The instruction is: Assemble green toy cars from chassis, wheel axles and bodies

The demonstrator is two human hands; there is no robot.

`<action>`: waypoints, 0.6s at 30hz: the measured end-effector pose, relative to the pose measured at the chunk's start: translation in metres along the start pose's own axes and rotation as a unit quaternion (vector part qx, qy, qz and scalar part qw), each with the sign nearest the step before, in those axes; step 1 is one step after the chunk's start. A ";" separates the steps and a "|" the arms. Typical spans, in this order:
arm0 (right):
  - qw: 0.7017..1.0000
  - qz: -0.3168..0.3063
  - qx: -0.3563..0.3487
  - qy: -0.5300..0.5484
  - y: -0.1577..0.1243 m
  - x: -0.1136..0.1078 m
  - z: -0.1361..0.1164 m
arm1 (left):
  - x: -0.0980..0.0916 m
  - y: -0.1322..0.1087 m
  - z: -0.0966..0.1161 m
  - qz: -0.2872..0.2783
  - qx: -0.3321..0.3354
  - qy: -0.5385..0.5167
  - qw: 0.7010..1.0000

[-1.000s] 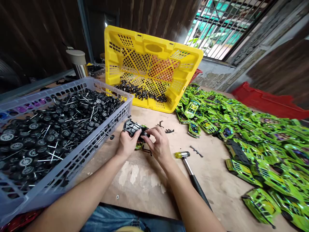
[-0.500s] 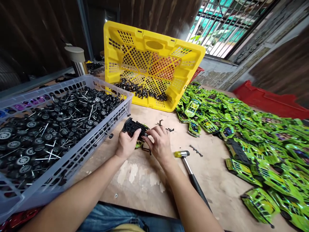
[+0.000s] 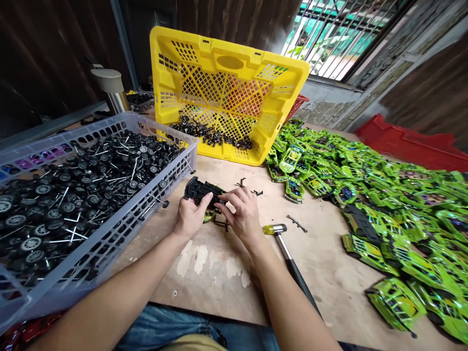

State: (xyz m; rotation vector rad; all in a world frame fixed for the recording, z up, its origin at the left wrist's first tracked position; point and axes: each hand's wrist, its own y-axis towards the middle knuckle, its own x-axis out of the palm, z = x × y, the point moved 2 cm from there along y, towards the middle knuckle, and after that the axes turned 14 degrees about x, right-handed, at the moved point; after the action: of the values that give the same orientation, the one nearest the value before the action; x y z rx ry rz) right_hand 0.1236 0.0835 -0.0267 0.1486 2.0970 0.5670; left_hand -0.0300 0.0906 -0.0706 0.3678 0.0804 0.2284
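Note:
In my left hand [image 3: 190, 214] is a toy car's black chassis [image 3: 201, 189], its underside facing up, with bits of green body showing beneath it. The left thumb presses along the near edge. My right hand [image 3: 241, 212] closes its fingertips on the chassis's right end; whether a small part sits between them is hidden. Small black plastic parts [image 3: 241, 183] lie on the table just beyond my right hand, and another such part [image 3: 221, 223] is partly under the car. To the right rest a hammer [image 3: 283, 241] with a yellow-tipped head and a loose black strip [image 3: 297, 223].
On the left stands a translucent crate [image 3: 120, 214] full of black wheels on metal axles. A tilted yellow basket [image 3: 230, 61] at the back holds small black parts. Many green toy car bodies [image 3: 321, 185] are heaped on the right. A steel flask [image 3: 116, 100] stands behind the crate.
The view has shifted slightly. Both hands keep the chassis in about the same place, and the right fingers have shifted a little at its right end.

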 end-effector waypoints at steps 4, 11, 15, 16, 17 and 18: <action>0.999 -0.012 0.025 0.037 -0.001 0.000 0.000 | 0.001 0.001 0.000 -0.024 -0.018 -0.033 0.999; 0.875 -0.084 0.211 0.427 -0.003 0.008 0.012 | 0.005 0.002 0.013 -0.050 -0.016 -0.160 0.986; 0.821 -0.113 0.266 0.493 -0.006 0.016 0.012 | 0.003 -0.004 0.016 -0.085 -0.025 -0.192 0.977; 0.811 -0.128 0.273 0.502 -0.006 0.017 0.011 | 0.001 -0.005 0.016 -0.088 -0.026 -0.185 0.979; 0.800 -0.142 0.279 0.512 -0.006 0.017 0.010 | 0.000 -0.005 0.016 -0.090 -0.022 -0.172 0.981; 0.789 -0.153 0.285 0.523 -0.006 0.017 0.009 | -0.002 -0.005 0.017 -0.089 -0.013 -0.160 0.983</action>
State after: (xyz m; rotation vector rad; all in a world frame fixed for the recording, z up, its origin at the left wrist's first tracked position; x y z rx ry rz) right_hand 0.1221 0.0864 -0.0468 -0.2338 3.2423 -0.3283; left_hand -0.0287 0.0798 -0.0566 0.3656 -0.2052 -0.0088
